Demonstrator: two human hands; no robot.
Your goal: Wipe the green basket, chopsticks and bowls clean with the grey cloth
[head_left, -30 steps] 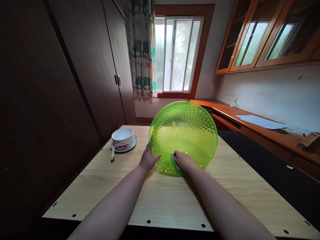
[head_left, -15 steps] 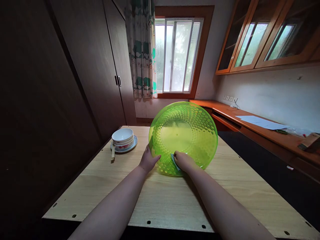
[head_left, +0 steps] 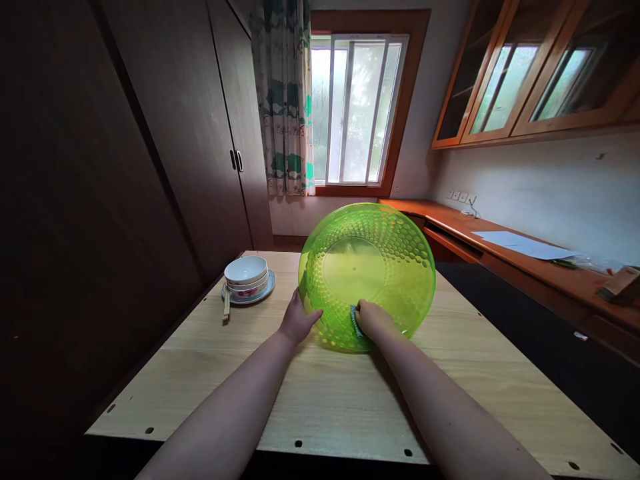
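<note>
A clear green plastic basin (head_left: 355,267) is tilted up on the wooden table (head_left: 340,407), its hollow side facing me. My left hand (head_left: 299,316) grips its lower left rim, thumb inside and the other fingers hidden behind the wall. Inside the basin, low on the near wall, my right hand (head_left: 373,319) is closed on a bluish-grey cloth (head_left: 356,321) and presses it against the plastic. Most of the cloth is covered by the hand.
Left on the table, stacked bowls (head_left: 246,272) stand on a plate (head_left: 271,283), with chopsticks (head_left: 227,305) leaning beside them. A dark wardrobe (head_left: 165,133) borders the left side. Along the right wall runs a desk (head_left: 500,247) with paper (head_left: 523,245) on it.
My right hand has slid the cloth slightly to the right along the basin's inner wall. My left hand and the basin stay nearly where they were.
</note>
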